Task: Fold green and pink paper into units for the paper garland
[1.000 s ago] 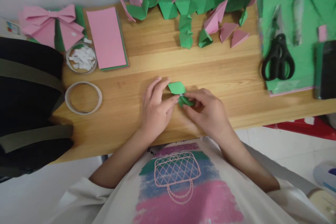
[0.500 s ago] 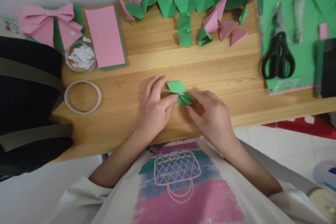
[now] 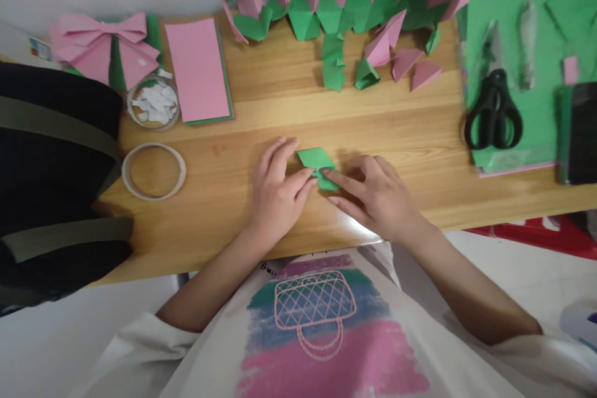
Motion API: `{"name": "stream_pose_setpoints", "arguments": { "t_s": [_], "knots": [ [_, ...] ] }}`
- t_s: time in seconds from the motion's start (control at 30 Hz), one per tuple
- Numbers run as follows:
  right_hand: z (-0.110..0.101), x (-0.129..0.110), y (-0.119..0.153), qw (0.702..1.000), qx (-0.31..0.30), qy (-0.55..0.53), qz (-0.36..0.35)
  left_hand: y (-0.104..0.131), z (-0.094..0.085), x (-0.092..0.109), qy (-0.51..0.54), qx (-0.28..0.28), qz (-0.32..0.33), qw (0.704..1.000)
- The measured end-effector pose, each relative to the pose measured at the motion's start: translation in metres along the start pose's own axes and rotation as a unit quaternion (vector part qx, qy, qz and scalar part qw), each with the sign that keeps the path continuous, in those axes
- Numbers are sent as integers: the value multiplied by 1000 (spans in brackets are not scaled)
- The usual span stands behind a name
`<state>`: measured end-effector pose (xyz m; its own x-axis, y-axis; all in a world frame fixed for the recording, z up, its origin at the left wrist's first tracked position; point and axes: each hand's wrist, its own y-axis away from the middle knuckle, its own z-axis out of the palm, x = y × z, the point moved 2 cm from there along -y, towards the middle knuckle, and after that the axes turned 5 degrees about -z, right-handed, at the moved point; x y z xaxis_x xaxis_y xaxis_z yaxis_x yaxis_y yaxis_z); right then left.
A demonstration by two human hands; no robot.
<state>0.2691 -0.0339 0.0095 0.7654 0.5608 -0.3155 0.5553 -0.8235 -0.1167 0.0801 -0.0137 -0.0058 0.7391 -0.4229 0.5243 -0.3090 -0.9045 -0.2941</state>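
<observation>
A small folded green paper piece (image 3: pixel 317 157) lies on the wooden table between my hands, with a bit of white at its middle. My left hand (image 3: pixel 280 189) pinches the piece's left edge between thumb and index finger. From the right, my right hand (image 3: pixel 375 196) presses its index fingertip on the middle of the paper. The right thumb is apart from that finger, near the table, and its other fingers are curled. The fingertips partly cover the fold.
Joined green and pink folded paper (image 3: pixel 303 12) lies at the back. Scissors (image 3: pixel 494 115) rest on green sheets at right. Pink sheets (image 3: pixel 198 71), a tape ring (image 3: pixel 153 171), a dish of white bits (image 3: pixel 156 102) and a black bag (image 3: pixel 51 180) are at left.
My right index finger has moved left onto the middle of the green paper, and the lower part of the paper looks flatter. My left hand keeps its pinch. The view has shifted slightly.
</observation>
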Motion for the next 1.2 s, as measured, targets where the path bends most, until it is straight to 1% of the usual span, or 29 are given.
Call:
{"name": "stream_pose_setpoints", "arguments": {
  "t_s": [0.1,0.23,0.43,0.53,0.67,0.73,0.8,0.87,1.0,1.13,1.2],
  "knots": [
    [-1,5,-4,1000,-2,-8,-17,0,0,0,1,4,-1,1000],
    [1,5,-9,999,-8,8,-34,0,0,1,-1,0,-7,1000],
    [3,1,-10,999,-17,38,-27,-1,0,0,10,-7,-16,1000],
    [4,2,-7,999,12,26,-27,0,0,0,11,-14,-17,1000],
    [6,3,0,995,91,0,-32,1,0,0,5,-12,-16,1000],
    [8,2,1,993,115,-12,-24,1,0,1,0,-5,-11,1000],
    [10,-1,3,992,127,-18,-13,1,0,2,0,7,5,1000],
    [11,-3,3,990,140,-10,-18,1,0,3,-3,17,23,1000],
    [10,-4,5,984,159,23,-74,0,3,2,-13,16,24,1000],
    [9,-1,6,981,145,41,-122,1,3,2,-1,21,27,999],
    [8,-1,6,978,153,50,-133,2,3,3,1,29,37,999]
  ]
}}
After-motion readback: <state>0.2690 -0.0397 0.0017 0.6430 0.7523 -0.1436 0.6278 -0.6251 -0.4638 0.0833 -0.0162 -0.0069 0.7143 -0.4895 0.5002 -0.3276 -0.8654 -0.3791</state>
